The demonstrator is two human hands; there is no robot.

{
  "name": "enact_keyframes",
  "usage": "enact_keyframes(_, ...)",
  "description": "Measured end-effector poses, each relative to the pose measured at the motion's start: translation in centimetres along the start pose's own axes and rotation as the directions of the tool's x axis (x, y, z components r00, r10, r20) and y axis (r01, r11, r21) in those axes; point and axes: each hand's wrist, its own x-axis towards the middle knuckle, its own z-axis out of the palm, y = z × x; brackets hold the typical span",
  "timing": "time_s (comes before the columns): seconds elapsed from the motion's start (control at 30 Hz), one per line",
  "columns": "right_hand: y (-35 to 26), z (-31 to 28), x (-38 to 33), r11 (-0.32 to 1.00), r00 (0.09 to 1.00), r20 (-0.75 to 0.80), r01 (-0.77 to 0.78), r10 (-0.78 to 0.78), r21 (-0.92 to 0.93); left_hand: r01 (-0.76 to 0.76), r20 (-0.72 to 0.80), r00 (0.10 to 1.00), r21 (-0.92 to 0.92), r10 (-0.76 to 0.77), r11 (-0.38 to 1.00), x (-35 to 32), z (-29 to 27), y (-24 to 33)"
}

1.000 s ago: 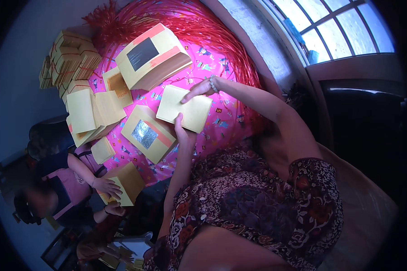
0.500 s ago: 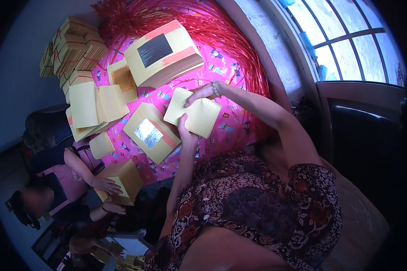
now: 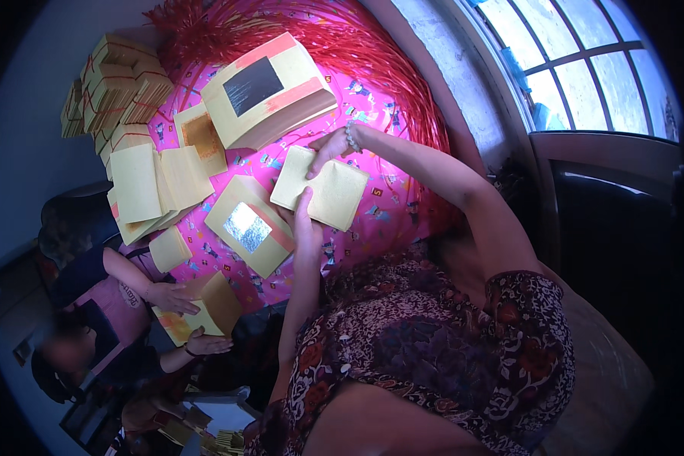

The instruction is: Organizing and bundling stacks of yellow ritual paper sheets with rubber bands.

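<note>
A small stack of pale yellow paper [image 3: 330, 194] is held between my two hands over the pink cloth. My left hand [image 3: 304, 220] grips it from the near side, thumb on top and fingers underneath. My right hand [image 3: 331, 149], with a beaded bracelet on its wrist, pinches the far edge, its thumb pressed on the top sheet; its other fingers are partly hidden. Just left of this stack lies a paper stack with a silver square [image 3: 248, 228]. Beyond my hands stands a thick paper stack with a dark square [image 3: 254, 86].
Red plastic strips [image 3: 357, 45] spread along the back of the pink patterned cloth [image 3: 391, 201]. Tied paper bundles [image 3: 118, 87] and loose yellow sheets [image 3: 137, 182] are piled at left. A co-worker's hands [image 3: 172, 298] are at another paper stack [image 3: 216, 300]. A barred window [image 3: 585, 68] is at right.
My hands still hold the paper stack, with a slight shift. The co-worker's hands have moved apart, one sliding to the near right side of their paper stack.
</note>
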Motion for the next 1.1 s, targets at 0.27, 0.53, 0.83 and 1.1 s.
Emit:
enact_keyframes(0.27, -0.4, 1.3, 1.2, 1.0, 0.999, -0.044, -0.001, 0.001, 0.006, -0.014, -0.001, 1.0, -0.116, 0.014, 0.993, 1.8, -0.5, 0.1)
enact_keyframes(0.53, 0.0, 2.0, 1.5, 0.999, 0.993, -0.115, 0.032, -0.034, -0.015, 0.004, -0.011, 1.0, -0.136, -0.006, 0.991, 1.9, -0.6, -0.2)
enact_keyframes(0.83, -1.9, 2.6, -4.4, 0.936, 0.905, -0.424, -0.135, -0.017, -0.325, -0.196, -0.059, 0.973, 0.283, 0.222, 0.939, 2.3, -1.2, 1.5)
enact_keyframes(1.1, 9.2, 8.5, -7.4, 0.731, 0.171, -0.979, 0.653, 0.112, 0.197, -0.105, 0.241, 0.969, 0.602, -0.055, 0.791, 10.7, -4.3, 8.9)
